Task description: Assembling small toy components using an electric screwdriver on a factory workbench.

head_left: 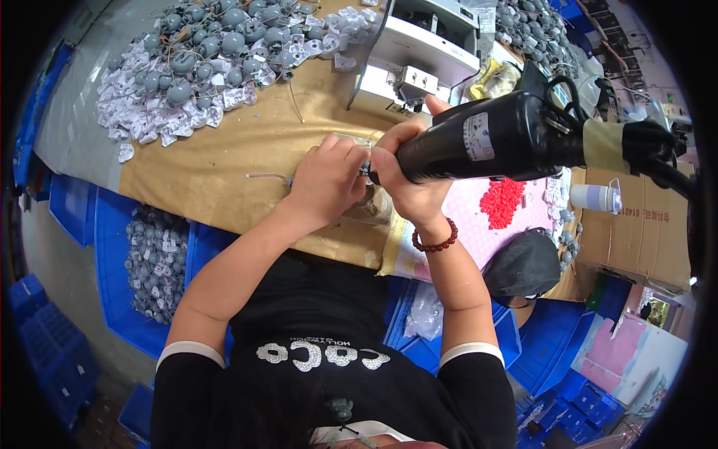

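My right hand (415, 176) is wrapped round the front of a black corded electric screwdriver (449, 146), which lies across the view with its nose toward my left hand. The tip is mostly hidden between the hands. My left hand (325, 179) is closed on a small part with a thin lead (265, 176) sticking out to the left; a bit of grey shows at its edge, and the rest is covered by the fingers. Around and under both hands a clear block (370, 206) shows on the brown-covered table (217, 176).
A heap of grey round parts (232, 45) and white plastic pieces (142, 105) covers the far left. A white machine (415, 60) stands beyond my hands. To the right lie red pieces (502, 202), a black mesh cap (523, 263) and a white cup (594, 198). Blue bins (112, 262) stand below.
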`<state>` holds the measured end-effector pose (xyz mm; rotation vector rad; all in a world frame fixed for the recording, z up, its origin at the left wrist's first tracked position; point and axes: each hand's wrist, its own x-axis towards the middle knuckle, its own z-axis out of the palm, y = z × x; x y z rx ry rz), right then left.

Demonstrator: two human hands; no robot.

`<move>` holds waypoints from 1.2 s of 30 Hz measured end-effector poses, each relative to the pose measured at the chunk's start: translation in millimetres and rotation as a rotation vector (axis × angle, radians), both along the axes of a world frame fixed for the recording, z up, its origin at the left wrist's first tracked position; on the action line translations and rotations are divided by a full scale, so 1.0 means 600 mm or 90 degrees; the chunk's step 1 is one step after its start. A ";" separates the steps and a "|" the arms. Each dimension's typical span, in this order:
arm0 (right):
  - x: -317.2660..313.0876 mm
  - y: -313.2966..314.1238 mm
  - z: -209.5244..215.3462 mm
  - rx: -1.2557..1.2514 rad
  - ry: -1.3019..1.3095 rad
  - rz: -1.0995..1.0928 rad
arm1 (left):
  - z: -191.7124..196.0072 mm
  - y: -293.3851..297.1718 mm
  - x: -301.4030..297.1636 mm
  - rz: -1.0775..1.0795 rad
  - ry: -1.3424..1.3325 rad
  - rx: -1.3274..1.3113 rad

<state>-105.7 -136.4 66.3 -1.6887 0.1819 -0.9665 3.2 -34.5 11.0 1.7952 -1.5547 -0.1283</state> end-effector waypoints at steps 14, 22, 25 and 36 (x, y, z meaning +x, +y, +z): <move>-0.005 -0.002 -0.007 -0.084 0.035 0.024 | 0.000 -0.003 -0.003 0.009 0.034 0.004; -0.010 -0.016 0.020 0.134 0.043 -0.052 | 0.005 0.007 -0.004 0.016 0.019 0.067; -0.033 -0.062 0.025 0.227 0.045 -0.182 | 0.009 0.014 -0.009 0.040 0.053 0.071; -0.090 -0.130 -0.097 -0.362 0.209 -0.418 | -0.003 0.018 -0.021 0.076 0.041 0.032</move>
